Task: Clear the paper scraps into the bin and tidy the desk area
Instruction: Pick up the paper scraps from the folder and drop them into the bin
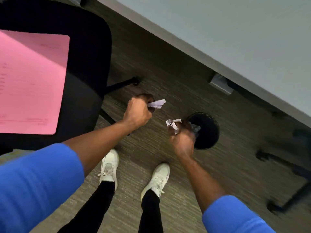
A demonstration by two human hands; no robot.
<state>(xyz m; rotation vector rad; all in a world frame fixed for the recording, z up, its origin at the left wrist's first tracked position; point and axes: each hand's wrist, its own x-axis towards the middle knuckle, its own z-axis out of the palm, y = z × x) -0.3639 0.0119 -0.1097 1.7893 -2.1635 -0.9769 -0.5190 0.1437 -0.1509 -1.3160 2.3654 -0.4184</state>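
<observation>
My left hand [138,111] is closed around white paper scraps [156,104] whose ends stick out to the right of the fist. My right hand [182,140] grips a second bunch of crumpled paper scraps [173,124] that poke out above the fingers. A round black bin [210,130] stands on the carpet just right of my right hand, which partly overlaps its left rim. Something clear and crumpled lies inside the bin. Both hands hover above the floor, the left one further from the bin.
A black office chair [87,64] with a pink sheet [32,81] on its seat stands at the left. The grey desk [235,31] runs diagonally across the top right. Another chair's black base [284,182] sits at the right. My white shoes [109,167] stand on the carpet below.
</observation>
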